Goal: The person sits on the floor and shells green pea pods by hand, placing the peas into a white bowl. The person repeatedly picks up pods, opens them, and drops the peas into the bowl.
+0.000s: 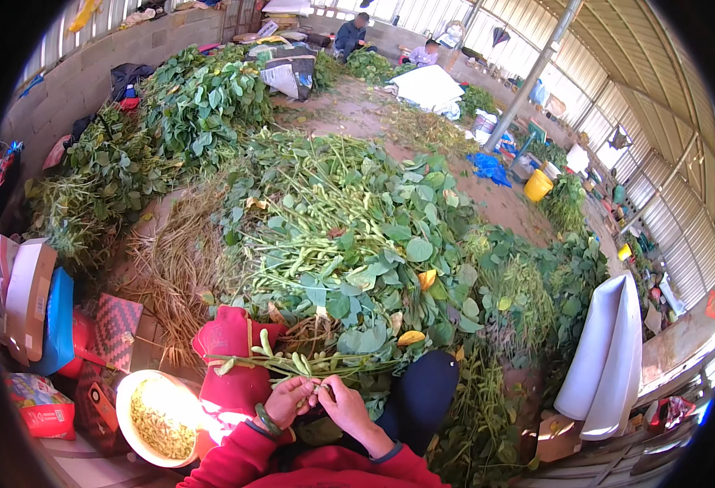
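My left hand [285,402], with a green bangle at the wrist, and my right hand [348,405] meet above my lap. Their fingertips pinch a small green bean pod [303,404], mostly hidden by the fingers. Just beyond them, a cut bean stalk [357,366] bearing plump pods lies crosswise over my knees. To the left stands a pale bucket [122,427], partly filled with small yellow-green pieces [162,421] that look like shelled beans. A large heap of leafy bean plants [339,244] spreads in front of me.
Stripped stalks [177,262] lie left of the heap. A smartphone [102,405] rests beside the bucket, near a woven mat [116,323] and cardboard box [28,299]. A rolled white sheet [601,360] stands right. Two people sit at the back; a metal post [534,73] rises beyond.
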A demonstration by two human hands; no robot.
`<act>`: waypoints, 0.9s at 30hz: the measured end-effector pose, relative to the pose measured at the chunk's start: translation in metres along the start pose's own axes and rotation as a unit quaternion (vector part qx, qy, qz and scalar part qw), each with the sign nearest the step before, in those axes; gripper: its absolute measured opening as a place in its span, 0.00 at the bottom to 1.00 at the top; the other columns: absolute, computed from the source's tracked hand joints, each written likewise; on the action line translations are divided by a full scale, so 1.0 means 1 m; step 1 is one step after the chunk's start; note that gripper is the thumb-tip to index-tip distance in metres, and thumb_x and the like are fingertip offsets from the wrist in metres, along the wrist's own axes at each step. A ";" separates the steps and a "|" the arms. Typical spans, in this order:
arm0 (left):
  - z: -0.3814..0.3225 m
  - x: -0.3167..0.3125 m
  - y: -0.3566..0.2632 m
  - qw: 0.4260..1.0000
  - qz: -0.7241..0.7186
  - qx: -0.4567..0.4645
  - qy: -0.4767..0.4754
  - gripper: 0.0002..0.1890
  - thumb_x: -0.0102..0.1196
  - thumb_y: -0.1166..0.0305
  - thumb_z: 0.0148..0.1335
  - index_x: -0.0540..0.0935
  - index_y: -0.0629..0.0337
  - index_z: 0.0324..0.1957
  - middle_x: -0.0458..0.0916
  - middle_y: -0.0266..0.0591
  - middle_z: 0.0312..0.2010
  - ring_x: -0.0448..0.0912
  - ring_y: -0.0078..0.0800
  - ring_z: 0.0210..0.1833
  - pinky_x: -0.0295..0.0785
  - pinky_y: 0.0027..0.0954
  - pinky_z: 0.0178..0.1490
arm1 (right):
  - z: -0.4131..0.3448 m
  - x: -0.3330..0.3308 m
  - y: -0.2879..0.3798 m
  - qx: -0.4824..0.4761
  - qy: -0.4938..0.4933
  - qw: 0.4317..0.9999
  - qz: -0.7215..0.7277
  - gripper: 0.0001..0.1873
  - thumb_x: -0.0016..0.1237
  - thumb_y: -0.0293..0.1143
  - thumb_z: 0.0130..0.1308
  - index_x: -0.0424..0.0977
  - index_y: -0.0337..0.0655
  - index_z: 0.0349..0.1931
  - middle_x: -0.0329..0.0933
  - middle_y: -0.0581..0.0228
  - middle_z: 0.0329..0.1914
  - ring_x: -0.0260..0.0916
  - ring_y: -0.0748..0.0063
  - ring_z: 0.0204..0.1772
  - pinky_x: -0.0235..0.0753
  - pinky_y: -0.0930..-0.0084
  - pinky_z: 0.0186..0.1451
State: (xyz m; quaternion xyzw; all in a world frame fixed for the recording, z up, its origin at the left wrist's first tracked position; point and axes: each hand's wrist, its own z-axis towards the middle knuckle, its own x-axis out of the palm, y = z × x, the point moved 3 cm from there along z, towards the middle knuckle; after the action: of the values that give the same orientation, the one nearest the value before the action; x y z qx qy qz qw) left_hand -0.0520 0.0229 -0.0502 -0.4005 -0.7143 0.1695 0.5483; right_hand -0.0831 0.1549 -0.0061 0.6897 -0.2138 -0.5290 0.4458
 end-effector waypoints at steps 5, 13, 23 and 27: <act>-0.003 0.002 -0.004 0.999 -0.024 -0.025 -0.012 0.13 0.41 0.72 0.64 0.75 0.66 0.46 0.71 0.35 0.21 0.63 0.19 0.18 0.55 0.18 0.21 | -0.011 -0.001 -0.009 0.028 0.065 0.998 0.001 0.14 0.44 0.41 0.64 0.64 0.39 0.40 0.74 0.48 0.27 0.73 0.46 0.31 0.70 0.57 0.32; -0.005 -0.003 0.002 0.999 -0.030 -0.018 -0.022 0.11 0.40 0.76 0.58 0.75 0.68 0.40 0.68 0.35 0.20 0.62 0.19 0.19 0.54 0.19 0.21 | -0.010 -0.007 0.002 -0.022 0.019 0.999 -0.034 0.12 0.43 0.39 0.65 0.67 0.39 0.35 0.73 0.51 0.22 0.73 0.47 0.29 0.70 0.58 0.29; -0.022 0.011 0.008 0.996 -0.077 -0.041 -0.015 0.09 0.47 0.66 0.63 0.74 0.60 0.31 0.67 0.31 0.20 0.61 0.18 0.19 0.54 0.19 0.20 | -0.018 -0.007 0.018 -0.077 0.004 0.981 -0.179 0.10 0.42 0.37 0.65 0.65 0.40 0.35 0.71 0.53 0.20 0.71 0.48 0.25 0.68 0.60 0.25; -0.019 0.011 0.011 0.998 -0.027 0.017 -0.063 0.07 0.51 0.67 0.63 0.73 0.56 0.29 0.65 0.26 0.17 0.57 0.13 0.16 0.50 0.17 0.18 | -0.025 0.007 -0.003 0.020 0.109 0.994 0.001 0.07 0.35 0.33 0.67 0.59 0.39 0.38 0.69 0.55 0.19 0.71 0.52 0.25 0.69 0.62 0.29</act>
State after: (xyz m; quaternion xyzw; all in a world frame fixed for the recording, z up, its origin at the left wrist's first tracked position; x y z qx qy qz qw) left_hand -0.0310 0.0339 -0.0439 -0.3604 -0.7551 0.1914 0.5131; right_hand -0.0578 0.1610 -0.0118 0.7519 -0.1750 -0.4460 0.4528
